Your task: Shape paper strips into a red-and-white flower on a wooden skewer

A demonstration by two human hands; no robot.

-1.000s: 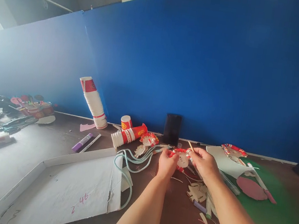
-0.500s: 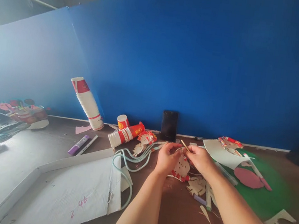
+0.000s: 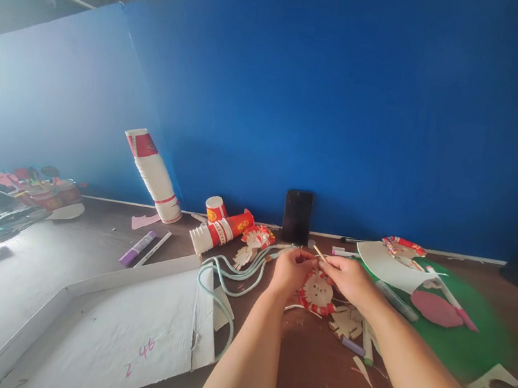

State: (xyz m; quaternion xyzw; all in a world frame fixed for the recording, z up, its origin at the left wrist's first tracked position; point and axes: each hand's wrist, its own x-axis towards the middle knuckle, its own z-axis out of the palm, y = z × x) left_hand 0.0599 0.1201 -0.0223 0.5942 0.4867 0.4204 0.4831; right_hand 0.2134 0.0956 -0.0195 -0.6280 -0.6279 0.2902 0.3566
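My left hand (image 3: 295,271) and my right hand (image 3: 349,277) meet over the dark table, fingers closed and fingertips nearly touching. From the right fingers a thin wooden stick (image 3: 319,252) slants up to the left. Just below both hands is a round paper animal face (image 3: 315,291) with a fringed red and white rim; the left fingers pinch at its upper edge. What lies between the fingertips is partly hidden. Close to the right wrist are a hand-shaped paper cutout (image 3: 345,322), a purple marker cap (image 3: 353,346) and a pale marker (image 3: 368,343).
At left lies a shallow white cardboard box (image 3: 122,329), with pale blue cable (image 3: 237,291) looped beside it. Behind stand stacked paper cups (image 3: 158,182), fallen red cups (image 3: 221,230) and an upright phone (image 3: 297,218). Right is a green sheet (image 3: 465,341) with a pink oval (image 3: 436,309).
The paper face has turned slightly and shows more of its red rim between my hands. Both hands stay close together with the stick still in the right. The whole view has shifted a little.
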